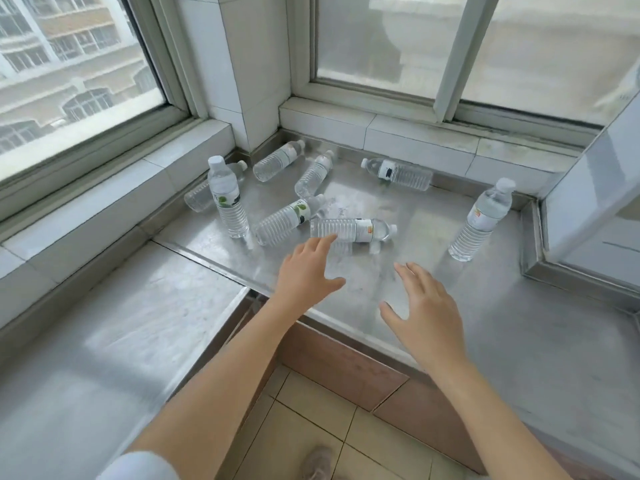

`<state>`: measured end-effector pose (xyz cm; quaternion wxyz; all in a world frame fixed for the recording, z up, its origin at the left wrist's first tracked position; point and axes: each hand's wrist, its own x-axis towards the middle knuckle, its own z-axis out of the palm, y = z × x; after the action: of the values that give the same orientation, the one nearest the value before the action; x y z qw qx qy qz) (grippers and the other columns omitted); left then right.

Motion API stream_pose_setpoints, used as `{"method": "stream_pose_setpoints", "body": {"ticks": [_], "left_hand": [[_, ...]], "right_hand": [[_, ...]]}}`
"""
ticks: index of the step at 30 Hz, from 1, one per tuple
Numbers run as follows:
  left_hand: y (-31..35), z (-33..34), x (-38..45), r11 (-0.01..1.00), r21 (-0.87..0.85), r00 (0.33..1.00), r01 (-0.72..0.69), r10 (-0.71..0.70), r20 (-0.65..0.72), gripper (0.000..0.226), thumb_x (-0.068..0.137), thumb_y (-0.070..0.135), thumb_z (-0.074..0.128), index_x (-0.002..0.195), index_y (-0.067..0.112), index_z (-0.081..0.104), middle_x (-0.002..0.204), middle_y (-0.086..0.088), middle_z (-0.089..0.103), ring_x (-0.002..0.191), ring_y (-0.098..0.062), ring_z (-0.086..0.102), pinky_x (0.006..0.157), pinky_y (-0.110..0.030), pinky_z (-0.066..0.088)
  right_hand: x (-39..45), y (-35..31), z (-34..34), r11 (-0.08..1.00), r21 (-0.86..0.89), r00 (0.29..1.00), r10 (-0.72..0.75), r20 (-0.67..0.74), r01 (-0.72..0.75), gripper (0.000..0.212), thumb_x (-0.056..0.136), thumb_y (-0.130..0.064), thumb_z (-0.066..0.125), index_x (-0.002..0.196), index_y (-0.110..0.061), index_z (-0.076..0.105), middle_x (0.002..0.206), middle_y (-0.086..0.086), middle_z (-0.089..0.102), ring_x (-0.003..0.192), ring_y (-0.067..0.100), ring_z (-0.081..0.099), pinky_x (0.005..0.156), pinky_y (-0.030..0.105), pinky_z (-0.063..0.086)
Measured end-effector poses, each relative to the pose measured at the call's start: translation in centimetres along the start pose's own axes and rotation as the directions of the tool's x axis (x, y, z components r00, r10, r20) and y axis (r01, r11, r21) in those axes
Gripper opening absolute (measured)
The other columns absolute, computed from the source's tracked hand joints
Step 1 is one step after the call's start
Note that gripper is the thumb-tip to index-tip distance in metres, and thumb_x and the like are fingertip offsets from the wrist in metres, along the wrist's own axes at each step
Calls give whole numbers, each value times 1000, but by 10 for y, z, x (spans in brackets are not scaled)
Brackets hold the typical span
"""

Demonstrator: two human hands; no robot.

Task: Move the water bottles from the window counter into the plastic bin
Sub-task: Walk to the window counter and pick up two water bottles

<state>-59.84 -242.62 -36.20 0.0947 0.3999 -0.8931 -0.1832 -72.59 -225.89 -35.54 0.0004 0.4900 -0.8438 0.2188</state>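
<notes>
Bare forearms, white sleeve (pixel 138 467), beige shoe (pixel 317 462)

Corner counter (pixel 433 327), windows behind and to the left.

Eight water bottles on it. Two stand upright: one at left (pixel 227 199), one at right (pixel 483 221), well apart. Six lie flat:
- one behind the left upright bottle, against the left sill (pixel 201 197)
- two near the back corner, side by side (pixel 277 161) (pixel 314 174)
- one along the back edge, right of those (pixel 398 173)
- two nearest the front, ends close together: left one (pixel 285 220), right one (pixel 353 230)

Left hand (pixel 306 268) just before the nearest lying bottle, fingers (pixel 325 242) at its base. Right hand (pixel 424 306) to the right, over bare counter. Floor (pixel 311 420) below the front edge.
</notes>
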Motion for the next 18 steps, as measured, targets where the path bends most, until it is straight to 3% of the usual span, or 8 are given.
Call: {"method": "stream_pose_setpoints", "body": {"ticks": [7, 13, 15, 18], "left_hand": [[-22, 49, 148, 970, 219, 985, -107, 73, 157, 82, 84, 29, 72, 153, 27, 28, 151, -6, 42, 132, -33, 46, 109, -46, 33], [-38, 90, 208, 929, 321, 951, -185, 87, 297, 74, 85, 24, 69, 146, 40, 31, 144, -4, 46, 127, -33, 49, 109, -56, 28], [-39, 97, 219, 930, 309, 949, -197, 102, 298, 76, 85, 21, 69, 147, 38, 31, 138, -6, 50, 120, -34, 52, 103, -54, 36], [-41, 97, 229, 942, 254, 948, -218, 143, 285, 73, 82, 20, 69, 145, 35, 36, 126, -8, 55, 109, -31, 56, 77, -40, 48]], "right_hand": [[77, 16, 34, 996, 3, 996, 90, -10, -90, 63, 79, -34, 69, 137, -18, 49, 142, 7, 48, 126, 26, 48, 98, 40, 39], [112, 34, 56, 984, 20, 984, 178, -15, -178, 61, 80, -34, 68, 136, -21, 49, 142, 4, 48, 127, 24, 46, 99, 39, 38], [119, 40, 60, 979, 19, 979, 204, -18, -204, 59, 80, -34, 68, 135, -21, 50, 141, 4, 48, 127, 24, 47, 98, 40, 39], [124, 50, 63, 968, 21, 968, 252, -9, -252, 58, 81, -33, 67, 135, -22, 49, 143, 2, 46, 129, 22, 44, 101, 40, 37]]}}
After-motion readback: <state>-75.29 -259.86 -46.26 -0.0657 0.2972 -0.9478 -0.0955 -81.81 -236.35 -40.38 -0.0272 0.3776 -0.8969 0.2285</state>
